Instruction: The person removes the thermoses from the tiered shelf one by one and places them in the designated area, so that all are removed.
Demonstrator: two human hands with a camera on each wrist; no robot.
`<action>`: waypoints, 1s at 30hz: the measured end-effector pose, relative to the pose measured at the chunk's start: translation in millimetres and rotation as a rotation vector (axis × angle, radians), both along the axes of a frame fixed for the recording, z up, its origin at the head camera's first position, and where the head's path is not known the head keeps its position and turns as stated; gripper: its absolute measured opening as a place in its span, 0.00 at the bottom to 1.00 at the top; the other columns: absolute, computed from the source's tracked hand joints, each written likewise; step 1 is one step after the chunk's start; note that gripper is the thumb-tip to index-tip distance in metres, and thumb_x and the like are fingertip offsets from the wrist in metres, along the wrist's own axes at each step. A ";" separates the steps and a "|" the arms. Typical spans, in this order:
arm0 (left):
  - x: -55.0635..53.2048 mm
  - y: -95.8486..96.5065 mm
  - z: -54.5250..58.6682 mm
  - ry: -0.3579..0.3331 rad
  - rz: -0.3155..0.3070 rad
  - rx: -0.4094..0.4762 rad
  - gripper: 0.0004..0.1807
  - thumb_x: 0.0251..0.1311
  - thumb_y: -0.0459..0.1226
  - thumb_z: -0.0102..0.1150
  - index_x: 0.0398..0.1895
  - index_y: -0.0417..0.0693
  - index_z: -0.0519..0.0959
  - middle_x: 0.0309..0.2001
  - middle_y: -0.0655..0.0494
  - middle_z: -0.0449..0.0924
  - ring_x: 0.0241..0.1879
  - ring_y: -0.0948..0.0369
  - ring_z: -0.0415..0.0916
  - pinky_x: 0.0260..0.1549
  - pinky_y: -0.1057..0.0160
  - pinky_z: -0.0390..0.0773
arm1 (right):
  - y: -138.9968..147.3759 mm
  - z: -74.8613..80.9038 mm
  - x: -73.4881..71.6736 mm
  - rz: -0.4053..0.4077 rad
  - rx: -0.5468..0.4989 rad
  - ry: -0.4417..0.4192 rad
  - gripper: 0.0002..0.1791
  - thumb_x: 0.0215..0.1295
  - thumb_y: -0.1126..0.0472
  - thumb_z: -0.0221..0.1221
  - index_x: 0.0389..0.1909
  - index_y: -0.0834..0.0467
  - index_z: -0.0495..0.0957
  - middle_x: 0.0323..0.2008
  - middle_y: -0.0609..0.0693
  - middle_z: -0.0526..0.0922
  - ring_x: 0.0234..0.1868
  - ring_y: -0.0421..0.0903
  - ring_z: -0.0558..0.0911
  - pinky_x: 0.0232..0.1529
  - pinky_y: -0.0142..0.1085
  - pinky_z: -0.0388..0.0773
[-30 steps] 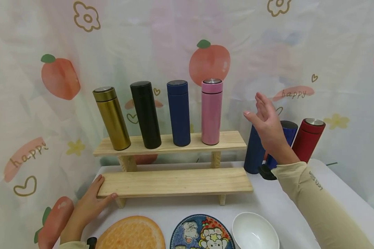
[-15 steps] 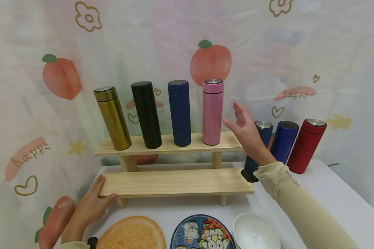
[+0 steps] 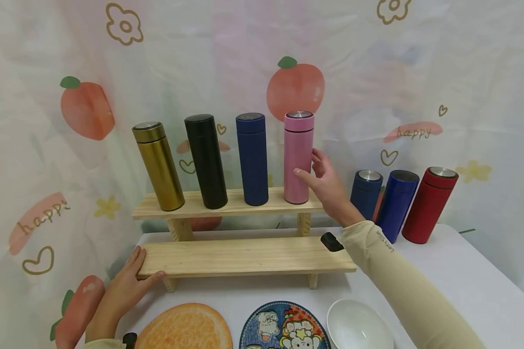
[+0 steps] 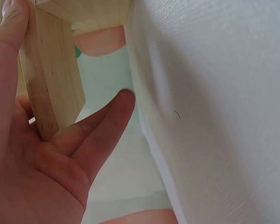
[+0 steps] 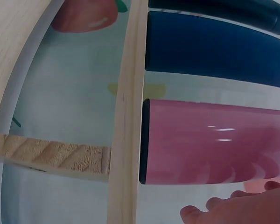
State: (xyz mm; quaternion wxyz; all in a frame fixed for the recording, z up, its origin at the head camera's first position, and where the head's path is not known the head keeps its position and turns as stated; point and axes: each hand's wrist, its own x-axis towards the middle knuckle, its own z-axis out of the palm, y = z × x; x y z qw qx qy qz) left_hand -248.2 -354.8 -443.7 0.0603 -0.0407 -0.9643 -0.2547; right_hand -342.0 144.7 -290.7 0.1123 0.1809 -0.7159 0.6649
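A pink thermos flask (image 3: 298, 155) stands upright on the upper step of a two-step wooden stand (image 3: 244, 257). My right hand (image 3: 329, 186) reaches to its right side, thumb overlapping its front in the head view. In the right wrist view, the fingers (image 5: 238, 207) lie alongside the flask, not wrapped round it. My left hand (image 3: 120, 291) holds the lower step's left end, thumb at the front edge; in the left wrist view one finger (image 4: 109, 123) stretches out past the board. Left of the pink flask stand a dark blue flask (image 3: 252, 160), a black flask (image 3: 206, 165) and a gold flask (image 3: 159, 167).
On the table right of the stand are a navy flask (image 3: 367, 194), a blue flask (image 3: 396, 206) and a red flask (image 3: 430, 206). In front lie an orange round mat (image 3: 185, 329), a cartoon-printed round mat (image 3: 284, 327) and a white bowl (image 3: 358, 325). A printed curtain hangs behind.
My right hand has moved left and slightly down, from in front of the flasks on the right to the pink flask. My left hand stays at the stand.
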 end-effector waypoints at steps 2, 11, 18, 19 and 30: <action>-0.2 0.3 -0.1 0.001 -0.001 -0.003 0.59 0.72 0.62 0.63 0.84 0.29 0.48 0.83 0.25 0.41 0.77 0.25 0.48 0.65 0.24 0.62 | -1.9 -0.9 -2.3 0.004 -0.006 0.002 0.49 0.76 0.55 0.63 0.87 0.57 0.45 0.85 0.54 0.52 0.85 0.53 0.50 0.80 0.56 0.53; 0.7 1.8 1.0 0.002 0.000 -0.003 0.58 0.72 0.62 0.62 0.84 0.29 0.48 0.82 0.24 0.42 0.76 0.23 0.50 0.64 0.23 0.63 | -10.0 2.3 -8.4 0.001 -0.008 -0.034 0.49 0.75 0.57 0.65 0.86 0.59 0.45 0.79 0.61 0.62 0.77 0.59 0.66 0.76 0.57 0.63; -0.1 4.1 -0.8 0.008 -0.003 0.017 0.58 0.72 0.61 0.64 0.84 0.28 0.48 0.83 0.25 0.42 0.77 0.24 0.48 0.66 0.23 0.61 | -9.9 4.2 -14.1 -0.023 -0.022 -0.059 0.49 0.73 0.58 0.67 0.85 0.60 0.47 0.77 0.61 0.63 0.75 0.59 0.67 0.75 0.57 0.64; -0.4 4.1 -1.4 0.008 -0.005 0.020 0.58 0.72 0.61 0.64 0.84 0.28 0.48 0.83 0.25 0.42 0.77 0.24 0.47 0.66 0.24 0.60 | -9.8 4.0 -14.6 -0.025 -0.021 -0.061 0.49 0.73 0.58 0.67 0.85 0.60 0.47 0.77 0.62 0.63 0.74 0.59 0.67 0.75 0.57 0.65; 2.0 2.8 -0.7 0.023 -0.012 0.066 0.58 0.71 0.59 0.66 0.83 0.26 0.49 0.83 0.24 0.42 0.77 0.23 0.46 0.67 0.23 0.56 | -10.7 3.1 -17.1 -0.049 0.007 -0.055 0.48 0.72 0.59 0.68 0.84 0.61 0.51 0.76 0.63 0.67 0.73 0.61 0.70 0.74 0.58 0.67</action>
